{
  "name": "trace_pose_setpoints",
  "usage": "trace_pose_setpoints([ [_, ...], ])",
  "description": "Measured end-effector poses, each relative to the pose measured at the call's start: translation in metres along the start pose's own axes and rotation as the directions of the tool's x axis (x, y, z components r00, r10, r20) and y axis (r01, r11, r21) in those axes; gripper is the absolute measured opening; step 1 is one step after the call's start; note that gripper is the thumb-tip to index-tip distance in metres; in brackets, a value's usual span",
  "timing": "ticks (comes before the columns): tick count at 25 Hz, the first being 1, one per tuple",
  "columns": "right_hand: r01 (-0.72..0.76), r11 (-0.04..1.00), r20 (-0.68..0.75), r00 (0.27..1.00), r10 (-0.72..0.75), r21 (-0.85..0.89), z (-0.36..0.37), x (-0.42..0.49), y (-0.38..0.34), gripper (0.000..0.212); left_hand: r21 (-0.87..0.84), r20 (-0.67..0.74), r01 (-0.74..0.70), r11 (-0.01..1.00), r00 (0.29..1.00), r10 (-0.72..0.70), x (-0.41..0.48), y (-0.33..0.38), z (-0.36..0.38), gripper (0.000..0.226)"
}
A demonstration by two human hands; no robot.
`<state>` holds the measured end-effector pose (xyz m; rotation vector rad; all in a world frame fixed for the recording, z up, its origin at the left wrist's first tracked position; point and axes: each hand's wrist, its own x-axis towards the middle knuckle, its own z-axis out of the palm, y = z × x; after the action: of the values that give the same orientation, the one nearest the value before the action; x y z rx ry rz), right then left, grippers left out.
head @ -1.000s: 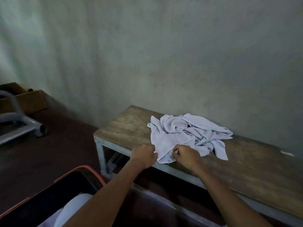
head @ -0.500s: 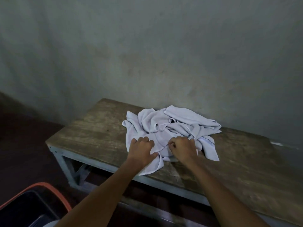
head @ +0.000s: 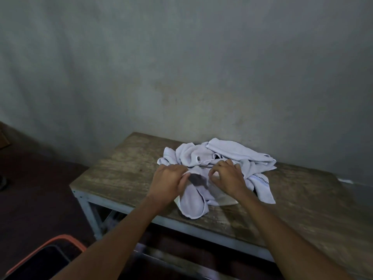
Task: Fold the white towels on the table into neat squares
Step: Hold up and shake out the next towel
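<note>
White towel (head: 194, 201) now in left hand (head: 169, 182)

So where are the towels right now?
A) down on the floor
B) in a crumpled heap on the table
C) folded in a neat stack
B: the towels lie bunched and unfolded in one heap on the table.

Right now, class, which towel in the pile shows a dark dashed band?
The towel at the front right, beside the right hand; the other towels look plain white.
</note>
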<state>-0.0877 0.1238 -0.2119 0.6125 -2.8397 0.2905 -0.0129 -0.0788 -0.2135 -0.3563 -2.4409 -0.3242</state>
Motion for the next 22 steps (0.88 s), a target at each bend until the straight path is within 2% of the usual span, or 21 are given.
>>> trace_pose_setpoints([
  [3, -0.012, 0.974, -0.019, 1.000, 0.016, 0.224, -0.039, 0.001, -0.004, 0.008, -0.131, -0.091, 0.088, 0.988, 0.991, -0.100, 0.012, -0.005, -0.039, 0.024],
  [7, 0.096, 0.954, 0.003, 0.995, -0.101, 0.285, -0.070, -0.009, -0.045, 0.048, -0.149, -0.103, 0.052, 0.988, 0.992, -0.068, 0.024, -0.008, -0.066, 0.038],
  [8, 0.125, 0.949, -0.021, 0.992, -0.124, 0.290, -0.072, -0.011, -0.059, 0.048, -0.151, -0.110, 0.030, 0.988, 0.993, -0.047, 0.027, -0.006, -0.070, 0.037],
  [10, 0.177, 0.941, -0.081, 0.984, -0.160, 0.289, -0.075, -0.015, -0.082, 0.031, -0.153, -0.124, -0.027, 0.988, 0.992, 0.008, 0.028, -0.001, -0.080, 0.035],
  [12, 0.183, 0.945, -0.118, 0.981, -0.156, 0.270, -0.083, -0.015, -0.091, 0.012, -0.112, -0.126, -0.076, 0.991, 0.990, 0.062, 0.029, 0.002, -0.093, 0.033],
  [13, 0.164, 0.952, -0.113, 0.984, -0.138, 0.260, -0.086, -0.013, -0.090, 0.010, -0.084, -0.134, -0.094, 0.992, 0.987, 0.082, 0.029, 0.002, -0.101, 0.033],
  [16, 0.081, 0.958, -0.067, 0.996, -0.065, 0.274, -0.099, -0.010, -0.076, 0.016, -0.027, -0.149, -0.107, 0.994, 0.984, 0.102, 0.031, -0.004, -0.116, 0.036],
  [19, -0.003, 0.948, -0.018, 1.000, 0.009, 0.318, -0.124, -0.007, -0.056, 0.014, -0.082, -0.121, -0.062, 0.995, 0.991, 0.052, 0.036, -0.014, -0.129, 0.040],
  [22, 0.018, 0.931, -0.047, 0.999, -0.001, 0.363, -0.158, -0.007, -0.046, 0.018, -0.078, -0.107, -0.041, 0.996, 0.994, 0.032, 0.040, -0.018, -0.140, 0.043],
])
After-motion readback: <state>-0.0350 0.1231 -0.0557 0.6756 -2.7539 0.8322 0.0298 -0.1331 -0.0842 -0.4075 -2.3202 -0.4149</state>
